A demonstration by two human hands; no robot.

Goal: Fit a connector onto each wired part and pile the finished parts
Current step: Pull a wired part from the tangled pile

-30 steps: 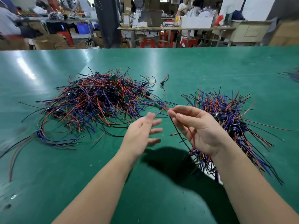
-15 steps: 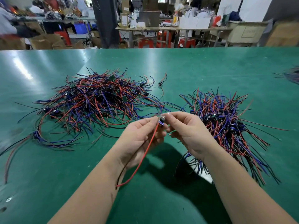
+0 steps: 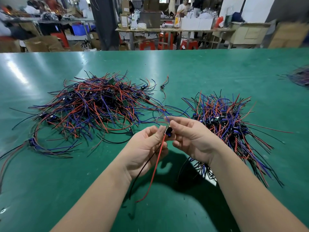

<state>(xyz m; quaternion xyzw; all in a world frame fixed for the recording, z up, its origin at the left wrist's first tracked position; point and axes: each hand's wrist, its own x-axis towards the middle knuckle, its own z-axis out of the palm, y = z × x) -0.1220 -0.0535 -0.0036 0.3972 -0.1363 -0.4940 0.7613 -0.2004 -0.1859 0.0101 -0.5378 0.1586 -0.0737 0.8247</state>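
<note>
your glossy green desk (image 3: 217, 67) catches pale glare at its left. beyond it you face a dark pillar (image 3: 104, 22), cluttered workbenches (image 3: 167, 30), red stools (image 3: 147, 45) and cardboard boxes (image 3: 41, 43) to the left.

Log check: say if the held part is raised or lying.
Raised: left hand and right hand pinch the part, wires hanging free.

Left hand (image 3: 143, 148), right hand (image 3: 192, 139): fingertips (image 3: 161, 130) pinched together.

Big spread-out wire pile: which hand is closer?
Left. The left hand sits just off the big pile; the right hand is farther right, by the other pile.
</note>
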